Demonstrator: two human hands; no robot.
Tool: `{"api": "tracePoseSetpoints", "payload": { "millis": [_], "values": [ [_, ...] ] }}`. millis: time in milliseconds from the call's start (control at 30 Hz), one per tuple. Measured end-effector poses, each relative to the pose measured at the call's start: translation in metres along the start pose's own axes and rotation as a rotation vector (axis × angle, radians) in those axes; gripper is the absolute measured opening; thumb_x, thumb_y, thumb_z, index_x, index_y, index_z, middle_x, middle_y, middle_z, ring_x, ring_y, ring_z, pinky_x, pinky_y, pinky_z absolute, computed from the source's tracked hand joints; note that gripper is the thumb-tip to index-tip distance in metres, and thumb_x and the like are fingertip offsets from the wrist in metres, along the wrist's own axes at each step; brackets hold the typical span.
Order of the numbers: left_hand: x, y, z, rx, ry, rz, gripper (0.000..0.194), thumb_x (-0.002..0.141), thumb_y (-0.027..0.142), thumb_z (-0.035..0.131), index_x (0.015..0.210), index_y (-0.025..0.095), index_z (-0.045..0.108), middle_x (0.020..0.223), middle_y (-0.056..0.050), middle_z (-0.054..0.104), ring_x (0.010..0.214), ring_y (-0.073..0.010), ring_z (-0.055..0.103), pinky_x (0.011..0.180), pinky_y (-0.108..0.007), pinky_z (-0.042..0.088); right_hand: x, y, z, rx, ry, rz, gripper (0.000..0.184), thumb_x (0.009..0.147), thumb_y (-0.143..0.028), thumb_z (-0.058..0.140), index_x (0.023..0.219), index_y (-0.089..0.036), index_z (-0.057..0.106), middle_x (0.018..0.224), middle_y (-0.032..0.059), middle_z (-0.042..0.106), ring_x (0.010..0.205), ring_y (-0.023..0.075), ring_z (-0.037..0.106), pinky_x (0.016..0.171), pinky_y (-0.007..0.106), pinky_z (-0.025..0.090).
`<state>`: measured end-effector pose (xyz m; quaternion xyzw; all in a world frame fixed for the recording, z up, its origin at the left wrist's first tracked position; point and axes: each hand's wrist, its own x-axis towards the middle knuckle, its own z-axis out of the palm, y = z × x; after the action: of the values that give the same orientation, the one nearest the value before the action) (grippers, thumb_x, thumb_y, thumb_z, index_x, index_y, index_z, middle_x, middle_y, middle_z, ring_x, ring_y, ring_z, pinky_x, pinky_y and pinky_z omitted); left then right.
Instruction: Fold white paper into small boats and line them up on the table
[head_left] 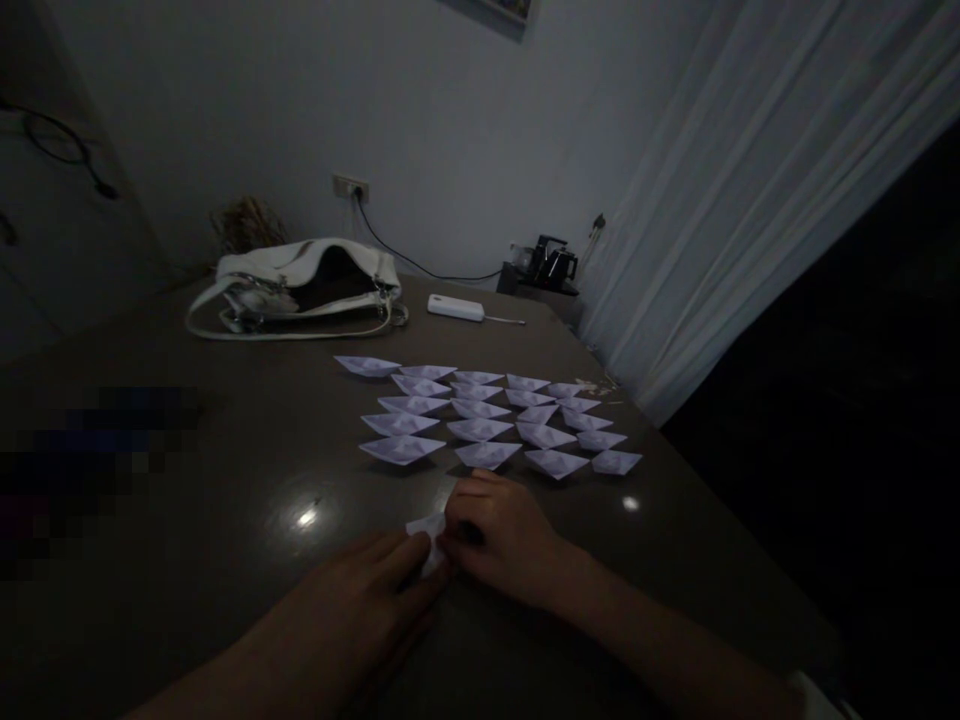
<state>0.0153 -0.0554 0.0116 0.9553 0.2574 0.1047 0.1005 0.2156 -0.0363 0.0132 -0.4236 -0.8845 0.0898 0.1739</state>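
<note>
A small piece of folded white paper (427,527) is between my two hands, low over the near part of the dark table. My left hand (371,590) grips its left and lower side, thumb on top. On the paper's right edge, the fingers of my right hand (499,535) are pinched. Most of the sheet is hidden by my fingers, so its full shape cannot be made out. Just beyond my hands stand several white paper boats (480,430), lined up in rows. The nearest boat (487,455) is right behind my right hand's knuckles.
A white handbag (307,265) lies open at the table's back left. Right of it is a white power bank (455,308) with a short cable. A black kettle (559,266) stands beyond the table's far right corner. A white curtain (720,180) hangs along the right.
</note>
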Motion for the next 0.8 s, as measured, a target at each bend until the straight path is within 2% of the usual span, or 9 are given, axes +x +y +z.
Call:
{"api": "tracePoseSetpoints", "payload": {
  "millis": [133,233,333,433,533,633,800],
  "values": [
    [-0.001,0.002,-0.004,0.047,-0.033,0.007,0.029,0.086,0.009,0.053,0.11,0.02,0.064,0.093,-0.006,0.067,0.079,-0.0219,0.065,0.067,-0.031,0.055,0.002,0.01,0.0,-0.014,0.062,0.151,0.012,0.076,-0.01,0.066,0.07,-0.017,0.059,0.077,0.0016,0.063,0.077,0.0164,0.056,0.068,0.026,0.039],
    [-0.002,0.0,-0.001,0.046,-0.006,0.026,0.028,0.088,0.01,0.052,0.11,0.022,0.064,0.098,-0.006,0.066,0.079,-0.0205,0.064,0.069,-0.03,0.055,0.003,0.011,-0.001,-0.001,0.123,0.204,0.014,0.075,-0.007,0.064,0.068,-0.017,0.059,0.076,0.0014,0.062,0.078,0.0164,0.056,0.069,0.026,0.039],
    [-0.003,-0.004,0.004,0.092,0.042,0.038,0.029,0.088,0.014,0.055,0.115,0.022,0.062,0.1,-0.007,0.065,0.08,-0.0222,0.063,0.068,-0.032,0.054,0.003,0.006,0.002,0.084,0.135,0.128,0.012,0.074,-0.009,0.068,0.07,-0.017,0.06,0.075,0.0006,0.063,0.077,0.0158,0.057,0.07,0.025,0.04],
    [-0.003,-0.006,0.008,0.116,0.086,0.047,0.027,0.088,0.015,0.056,0.113,0.022,0.062,0.1,-0.007,0.065,0.085,-0.0239,0.063,0.071,-0.033,0.054,0.003,0.003,0.005,0.132,0.058,0.002,0.013,0.073,-0.012,0.071,0.069,-0.017,0.06,0.074,-0.0003,0.064,0.073,0.0149,0.056,0.069,0.025,0.04],
    [-0.004,-0.007,0.009,0.09,0.073,0.066,0.024,0.09,0.015,0.053,0.111,0.023,0.063,0.099,-0.007,0.065,0.082,-0.0209,0.062,0.068,-0.028,0.052,0.005,0.009,0.003,0.085,0.065,0.105,0.012,0.074,-0.009,0.069,0.07,-0.017,0.061,0.076,0.0012,0.064,0.077,0.0164,0.058,0.069,0.025,0.04],
    [-0.004,-0.008,0.014,0.141,0.099,0.066,0.03,0.088,0.013,0.053,0.115,0.019,0.062,0.092,-0.007,0.065,0.074,-0.0213,0.061,0.063,-0.03,0.052,0.008,0.014,-0.001,0.032,0.127,0.191,0.015,0.075,-0.004,0.065,0.068,-0.016,0.06,0.076,0.0025,0.063,0.079,0.0172,0.058,0.071,0.026,0.04],
    [-0.002,-0.002,0.019,0.046,0.066,0.053,0.034,0.087,0.011,0.051,0.119,0.021,0.059,0.096,-0.005,0.066,0.082,-0.0225,0.064,0.071,-0.034,0.056,0.007,0.0,0.007,0.112,0.167,0.153,0.012,0.075,-0.008,0.068,0.071,-0.016,0.06,0.077,0.0019,0.064,0.079,0.0168,0.058,0.07,0.025,0.04]
  ]
}}
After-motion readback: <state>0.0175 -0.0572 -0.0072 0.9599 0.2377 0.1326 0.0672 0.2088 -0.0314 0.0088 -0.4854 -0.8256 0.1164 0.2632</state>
